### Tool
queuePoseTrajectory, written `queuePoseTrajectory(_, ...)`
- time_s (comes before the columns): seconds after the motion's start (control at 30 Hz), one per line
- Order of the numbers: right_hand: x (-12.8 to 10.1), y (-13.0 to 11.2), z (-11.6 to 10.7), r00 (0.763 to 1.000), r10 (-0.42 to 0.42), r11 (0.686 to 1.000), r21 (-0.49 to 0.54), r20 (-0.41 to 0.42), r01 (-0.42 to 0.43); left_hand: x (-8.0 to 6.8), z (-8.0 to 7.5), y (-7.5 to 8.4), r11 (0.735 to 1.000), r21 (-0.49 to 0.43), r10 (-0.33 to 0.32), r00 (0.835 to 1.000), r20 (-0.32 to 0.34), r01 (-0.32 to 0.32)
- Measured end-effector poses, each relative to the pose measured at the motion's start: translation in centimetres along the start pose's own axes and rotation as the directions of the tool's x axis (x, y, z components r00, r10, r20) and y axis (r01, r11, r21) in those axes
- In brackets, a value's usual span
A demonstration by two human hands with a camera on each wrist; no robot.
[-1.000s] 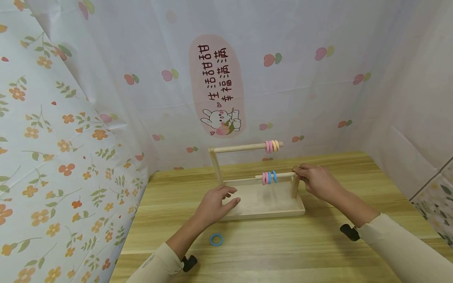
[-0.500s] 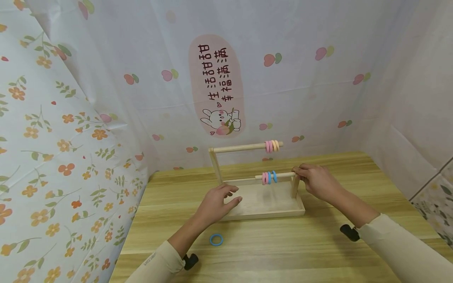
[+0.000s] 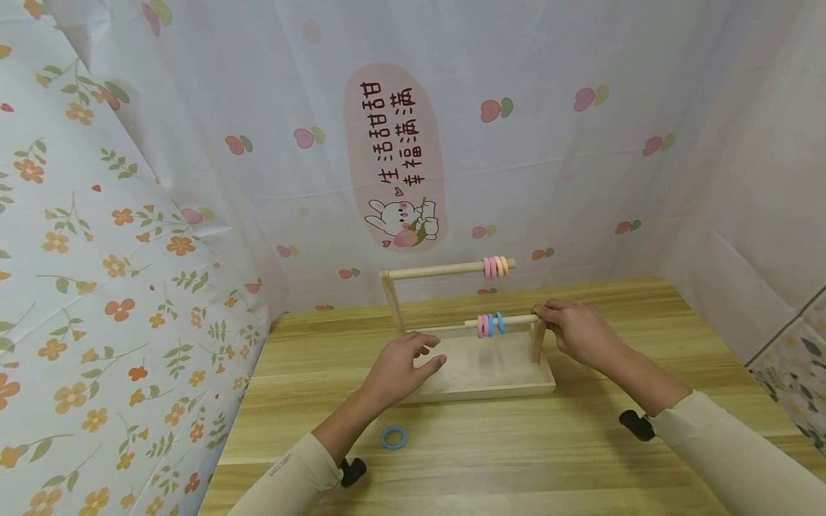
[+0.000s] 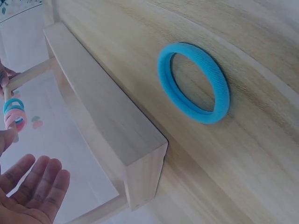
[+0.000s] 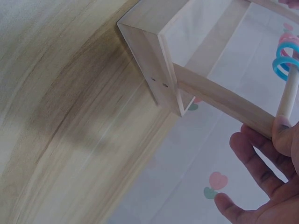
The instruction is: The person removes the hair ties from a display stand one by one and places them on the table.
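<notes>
the right hand [image 3: 577, 331] pinches the right end of the lower rod [image 3: 510, 319] of the wooden rack [image 3: 474, 373], fingers [image 5: 284, 133] curled on the rod's tip just above its post. three rings [image 3: 490, 324] — pink, blue, blue — hang on that rod near the hand. the left hand [image 3: 400, 367] rests at the rack's left front edge, fingers [image 4: 39, 184] relaxed and apart, holding nothing. a loose blue ring [image 3: 393, 437] lies flat on the tabletop [image 3: 516, 444] just beside the left wrist. more rings [image 3: 495, 267] sit on the upper rod [image 3: 439, 270].
</notes>
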State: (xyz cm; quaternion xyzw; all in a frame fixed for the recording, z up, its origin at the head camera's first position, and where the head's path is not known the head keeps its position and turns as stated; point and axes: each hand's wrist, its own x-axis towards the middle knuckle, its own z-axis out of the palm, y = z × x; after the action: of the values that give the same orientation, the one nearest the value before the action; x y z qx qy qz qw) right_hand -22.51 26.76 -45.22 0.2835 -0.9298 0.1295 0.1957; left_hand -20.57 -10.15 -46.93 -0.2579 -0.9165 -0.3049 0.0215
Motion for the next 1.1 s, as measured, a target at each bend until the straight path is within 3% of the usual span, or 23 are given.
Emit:
queuePoseTrajectory(0.63,-0.1,0.1,0.2,0.999,-0.029,1.000,-0.002,-0.036,0.029,0.9,0.5,0.1,1.000,0.001,-0.010,1.000,-0.018,0.010)
queuePoseTrajectory(1.1,-0.1,-0.1,0.0,1.000,-0.006,1.000,0.001,-0.011,0.006,1.5,0.6,-0.2,0.995,-0.095,-0.038,0.999,0.001,0.038)
